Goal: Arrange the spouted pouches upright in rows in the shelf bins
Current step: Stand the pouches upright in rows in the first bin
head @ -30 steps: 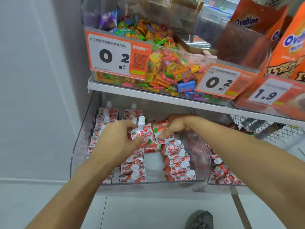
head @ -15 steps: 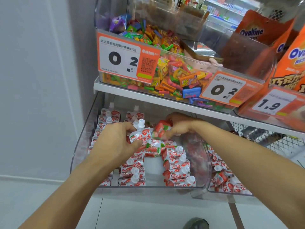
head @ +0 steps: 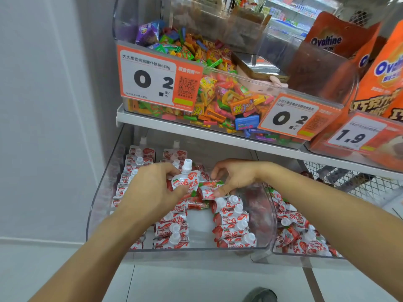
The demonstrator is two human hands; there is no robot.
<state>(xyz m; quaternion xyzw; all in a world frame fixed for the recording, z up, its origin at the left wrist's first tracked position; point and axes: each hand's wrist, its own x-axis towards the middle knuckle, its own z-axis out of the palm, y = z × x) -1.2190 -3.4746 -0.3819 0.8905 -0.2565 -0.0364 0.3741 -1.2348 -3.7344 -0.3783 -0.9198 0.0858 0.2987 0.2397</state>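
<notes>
Now the right hand [head: 234, 178] has dropped from a raised pouch to pinch a flat one [head: 208, 189] mid-bin [head: 98, 205]; left hand [head: 152, 192] still grips an upright pouch [head: 185, 180], row unfinished

Pouches [head: 232, 219] white, red strawberry print, white caps; bin [head: 96, 205] clear; price tags [head: 152, 81] orange-white; candies [head: 218, 99] multicoloured.

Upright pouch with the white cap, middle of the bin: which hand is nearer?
Left. The left hand grips the upright pouch itself. The right hand is just to its right, fingers on a lying pouch.
</notes>
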